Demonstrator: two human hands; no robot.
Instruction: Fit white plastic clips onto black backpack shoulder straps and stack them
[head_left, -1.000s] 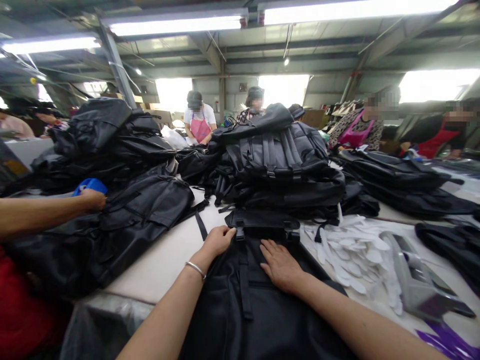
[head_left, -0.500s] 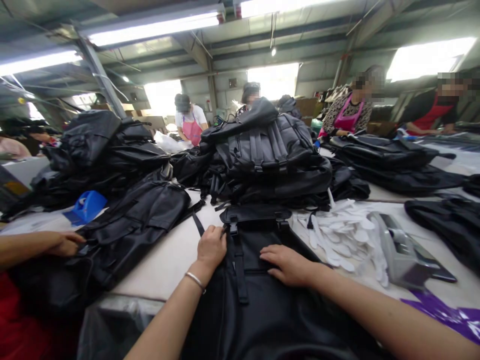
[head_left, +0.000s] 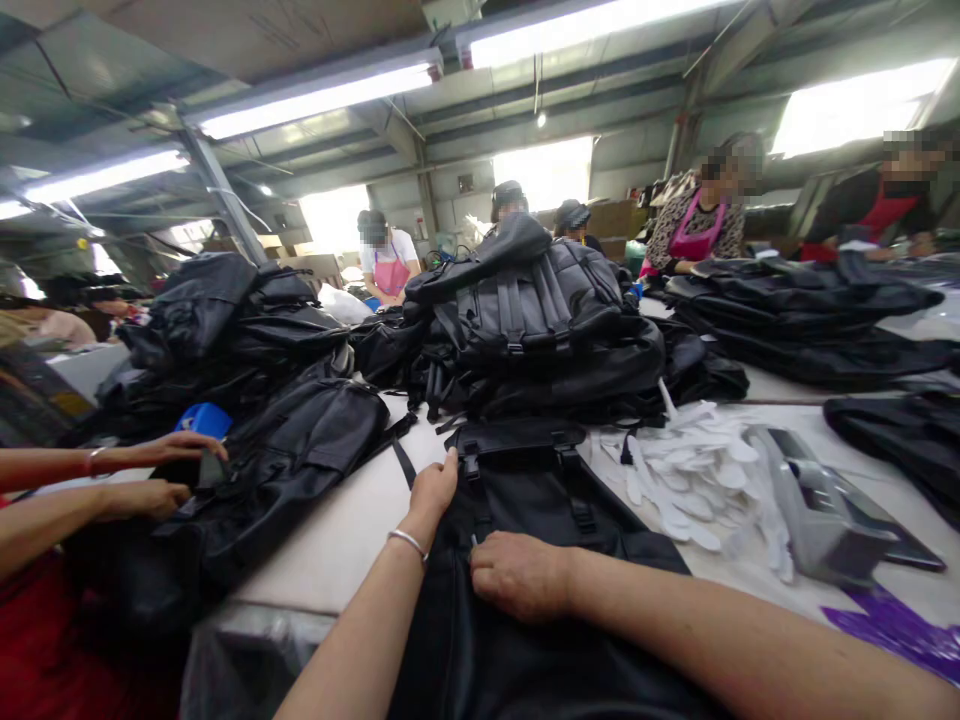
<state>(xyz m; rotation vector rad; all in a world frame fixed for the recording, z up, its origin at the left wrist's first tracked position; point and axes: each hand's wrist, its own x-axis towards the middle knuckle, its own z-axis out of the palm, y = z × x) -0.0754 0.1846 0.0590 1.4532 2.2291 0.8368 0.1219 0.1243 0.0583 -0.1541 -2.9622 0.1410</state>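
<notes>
A black backpack (head_left: 540, 500) lies flat on the table in front of me, its straps running away from me. My left hand (head_left: 433, 492), a thin bracelet on its wrist, rests on the bag's upper left part beside a buckle, fingers bent and together. My right hand (head_left: 519, 574) lies lower on the bag's middle, fingers curled in and pinched at the left strap; what they grip is hidden.
Piles of black backpacks (head_left: 525, 320) fill the table behind, with more at left (head_left: 225, 330) and right (head_left: 795, 320). White cut pieces (head_left: 690, 470) and a grey tool (head_left: 817, 510) lie at right. A co-worker's hands (head_left: 161, 475) handle a bag at left. Several people stand beyond.
My right hand has slid down and left on the bag and curled shut. My left hand stays at the buckle. The co-worker at left now has two hands on their bag.
</notes>
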